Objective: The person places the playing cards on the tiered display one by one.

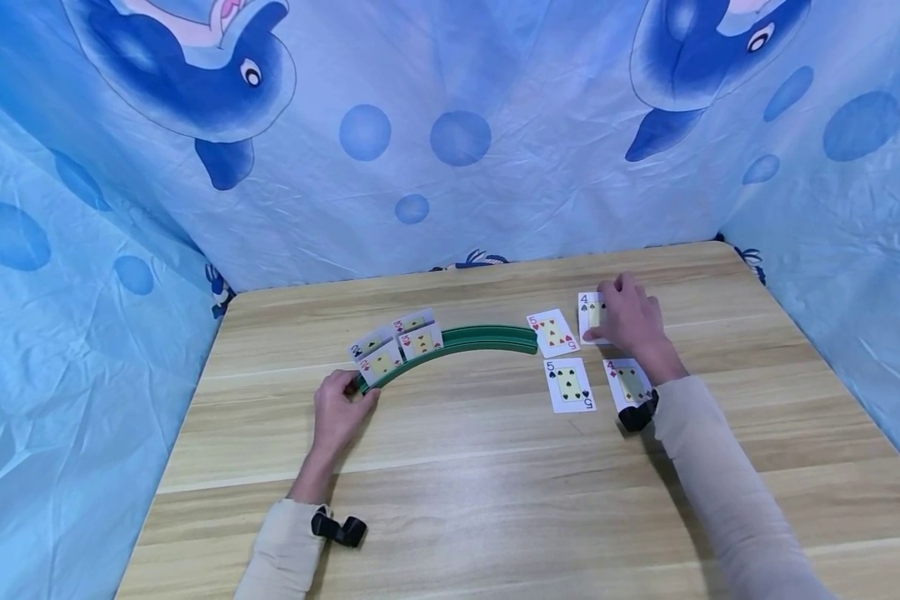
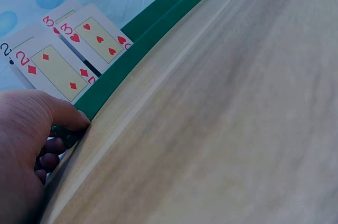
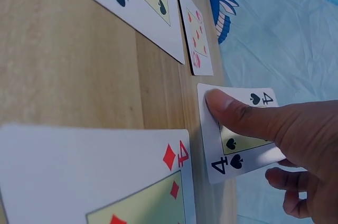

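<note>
The green card holder (image 1: 487,336) is gripped by the left hand (image 1: 342,407) at its eight o'clock end; toward three o'clock, the four of spades (image 1: 590,313) is pinched by the right hand (image 1: 632,317), with the four of diamonds (image 1: 628,380) at five o'clock from it.

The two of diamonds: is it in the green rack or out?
In: the two of diamonds stands, lower edge hidden behind the front of the green rack.
</note>
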The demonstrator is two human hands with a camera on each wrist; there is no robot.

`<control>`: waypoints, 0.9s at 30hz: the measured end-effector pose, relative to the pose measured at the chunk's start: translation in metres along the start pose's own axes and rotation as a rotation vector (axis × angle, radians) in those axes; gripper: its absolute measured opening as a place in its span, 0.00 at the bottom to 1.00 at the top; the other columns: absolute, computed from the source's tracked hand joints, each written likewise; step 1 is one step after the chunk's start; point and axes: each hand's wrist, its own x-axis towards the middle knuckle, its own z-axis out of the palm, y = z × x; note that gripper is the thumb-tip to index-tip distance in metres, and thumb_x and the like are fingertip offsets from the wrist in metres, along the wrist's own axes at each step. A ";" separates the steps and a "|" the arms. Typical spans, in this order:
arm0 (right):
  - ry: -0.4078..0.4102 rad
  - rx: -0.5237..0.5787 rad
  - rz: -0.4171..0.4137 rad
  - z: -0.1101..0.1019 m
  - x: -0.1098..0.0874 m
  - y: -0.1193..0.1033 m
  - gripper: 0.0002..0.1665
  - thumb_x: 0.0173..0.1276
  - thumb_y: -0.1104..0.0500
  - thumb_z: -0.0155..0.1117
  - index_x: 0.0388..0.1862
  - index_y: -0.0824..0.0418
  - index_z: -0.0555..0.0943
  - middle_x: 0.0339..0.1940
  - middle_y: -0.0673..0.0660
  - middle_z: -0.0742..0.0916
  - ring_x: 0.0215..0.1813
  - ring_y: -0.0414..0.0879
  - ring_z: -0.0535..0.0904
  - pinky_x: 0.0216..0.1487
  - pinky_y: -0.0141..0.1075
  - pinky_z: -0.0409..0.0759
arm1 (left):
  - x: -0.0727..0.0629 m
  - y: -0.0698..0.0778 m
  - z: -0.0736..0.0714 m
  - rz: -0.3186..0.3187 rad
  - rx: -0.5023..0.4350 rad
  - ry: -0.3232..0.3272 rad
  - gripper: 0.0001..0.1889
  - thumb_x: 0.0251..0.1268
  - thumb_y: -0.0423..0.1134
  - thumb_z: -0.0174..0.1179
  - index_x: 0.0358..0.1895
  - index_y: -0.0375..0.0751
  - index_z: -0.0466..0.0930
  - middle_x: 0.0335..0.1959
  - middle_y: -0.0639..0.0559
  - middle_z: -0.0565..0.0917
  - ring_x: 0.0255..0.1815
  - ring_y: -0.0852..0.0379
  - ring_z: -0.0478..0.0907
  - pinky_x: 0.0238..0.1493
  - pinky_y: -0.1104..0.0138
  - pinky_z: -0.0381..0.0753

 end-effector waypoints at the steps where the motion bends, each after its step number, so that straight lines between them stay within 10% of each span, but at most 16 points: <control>1: -0.002 0.010 0.004 -0.001 0.000 0.000 0.46 0.49 0.51 0.83 0.61 0.67 0.71 0.58 0.70 0.73 0.49 0.63 0.74 0.47 0.54 0.76 | 0.000 0.000 0.000 0.000 0.000 0.001 0.20 0.55 0.33 0.71 0.52 0.28 0.83 0.46 0.35 0.83 0.46 0.43 0.77 0.49 0.59 0.74; 27: -0.091 0.151 -0.029 -0.042 -0.031 0.004 0.17 0.68 0.69 0.61 0.55 0.74 0.79 0.52 0.75 0.84 0.55 0.70 0.80 0.55 0.60 0.77 | 0.001 0.000 0.001 -0.001 0.001 -0.005 0.21 0.55 0.33 0.71 0.53 0.29 0.82 0.48 0.35 0.83 0.48 0.43 0.77 0.50 0.58 0.75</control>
